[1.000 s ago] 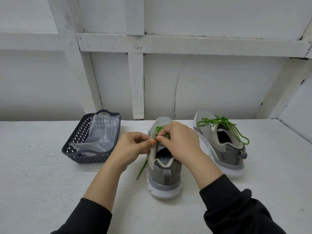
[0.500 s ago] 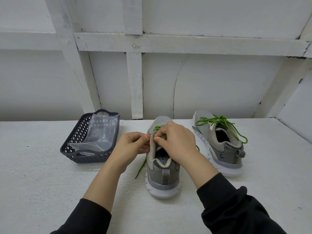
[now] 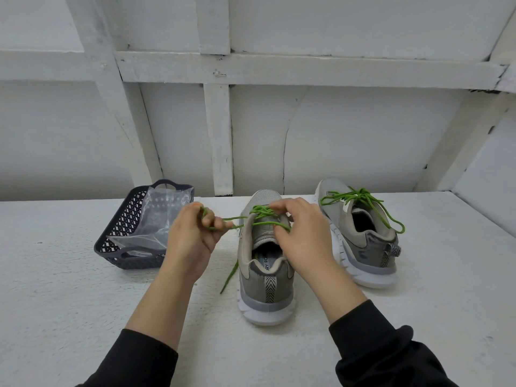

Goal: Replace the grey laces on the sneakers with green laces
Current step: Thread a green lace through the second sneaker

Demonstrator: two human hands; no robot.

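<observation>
Two grey sneakers stand on the white table, heels toward me. The near sneaker (image 3: 265, 277) carries a green lace (image 3: 261, 212) across its eyelets. My left hand (image 3: 192, 236) grips a loop of that lace, stretched out to the shoe's left. My right hand (image 3: 303, 233) pinches the lace's other side over the tongue. One loose lace end hangs down the shoe's left side to the table. The far sneaker (image 3: 363, 236) at the right has a green lace (image 3: 360, 199) tied in a bow.
A dark plastic basket (image 3: 117, 247) with a clear plastic bag (image 3: 159, 219) in it stands at the left. A white wall with beams rises just behind the shoes. The table's right edge runs near the far sneaker.
My left hand has moved left, away from the shoe, drawing the green lace out taut. My right hand has stayed over the tongue.
</observation>
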